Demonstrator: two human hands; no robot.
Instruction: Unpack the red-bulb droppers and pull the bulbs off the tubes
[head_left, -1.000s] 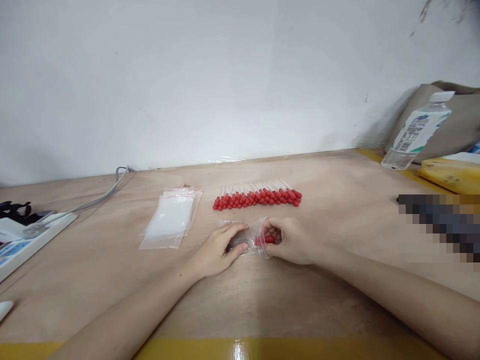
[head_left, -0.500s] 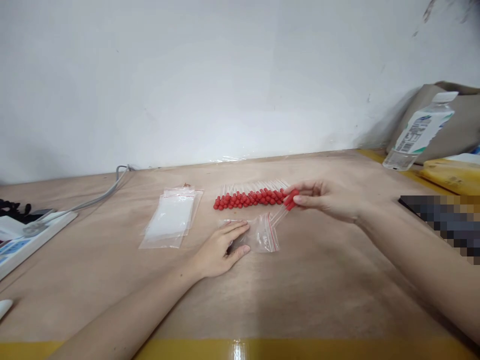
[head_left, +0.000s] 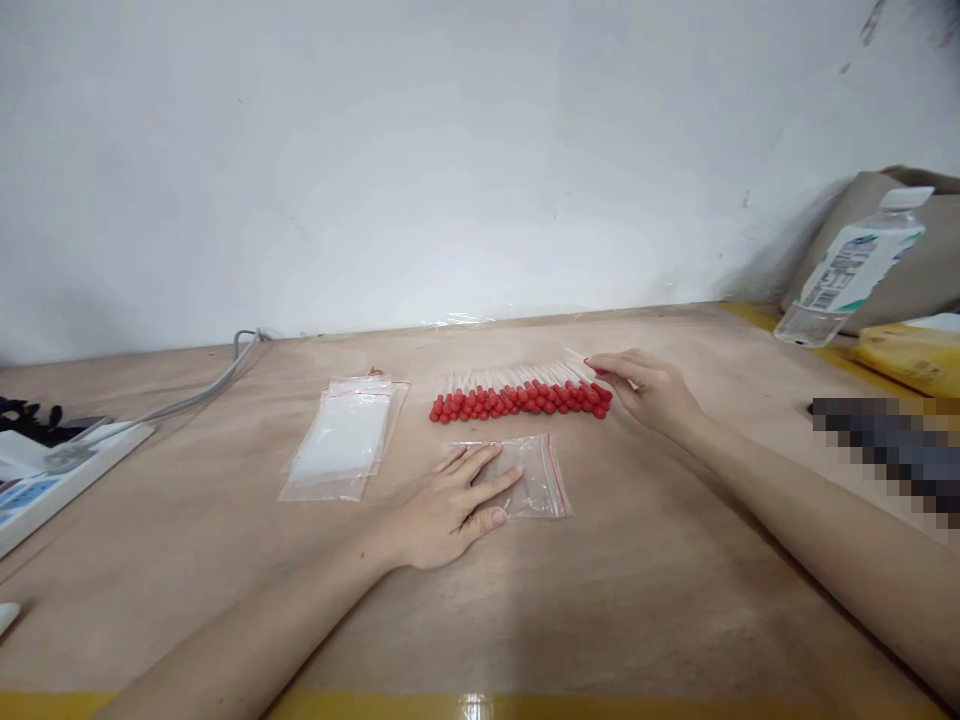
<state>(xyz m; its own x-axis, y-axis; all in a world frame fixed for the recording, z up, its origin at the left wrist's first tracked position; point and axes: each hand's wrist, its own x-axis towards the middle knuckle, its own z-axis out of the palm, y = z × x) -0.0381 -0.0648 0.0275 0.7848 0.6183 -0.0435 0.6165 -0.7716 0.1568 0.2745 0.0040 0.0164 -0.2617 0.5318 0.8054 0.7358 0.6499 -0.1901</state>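
My left hand (head_left: 454,510) lies flat with spread fingers, pressing a clear zip bag (head_left: 540,480) to the table. The bag's red-lined mouth points right, and its left part is under my fingers. Behind it lies a row of glass droppers (head_left: 517,398) with red rubber bulbs toward me and thin tubes toward the wall. At the row's right end, my right hand (head_left: 637,385) has its fingers pinched together. A bit of red and a thin tube show at its fingertips, apparently one dropper; the palm side is hidden.
A stack of zip bags (head_left: 341,435) lies to the left. Farther left are a white power strip (head_left: 90,470) and a grey cable (head_left: 202,398). On the right stand a plastic bottle (head_left: 855,265) and a brown bag (head_left: 937,275), with a yellow packet (head_left: 900,358) beside them.
My right hand has moved from the bag's mouth back to the row's right end, where more red bulbs now show. My left fingers have spread, and the bag lies flatter.
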